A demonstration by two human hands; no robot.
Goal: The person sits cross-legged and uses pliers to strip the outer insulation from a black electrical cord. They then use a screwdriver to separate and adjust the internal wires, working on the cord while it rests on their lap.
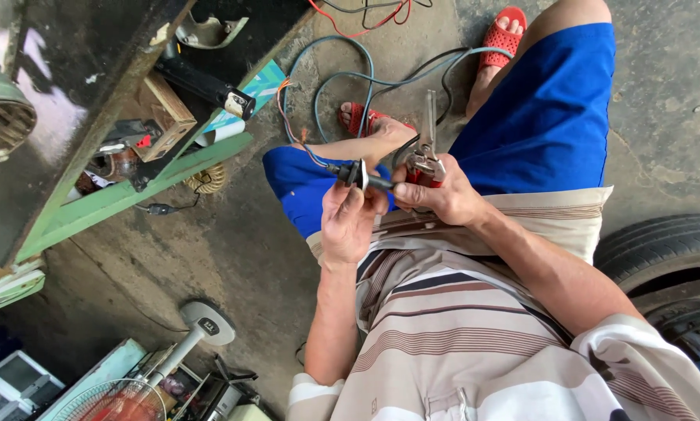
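While the left hand (348,222) curls around a small black part (355,174) with wires, the right hand (437,195) grips red pliers (425,156), both raised above the lap.

Pliers (426,152): dull grey metal jaws, red plastic handles, in right hand (442,195). Small plug part (357,175) in left hand (348,222): black plastic, matt, thin coloured plastic-coated wires (294,132) attached. Cable (342,78) on floor: blue-grey rubbery sheath, smooth. Floor (233,226): rough, stained concrete. Shelf (124,195): green-painted wood, paint chipped. Shirt (459,327): striped cloth, soft matt. Sandals (504,35): red plastic, woven look. Tyre (662,245): black matt rubber.
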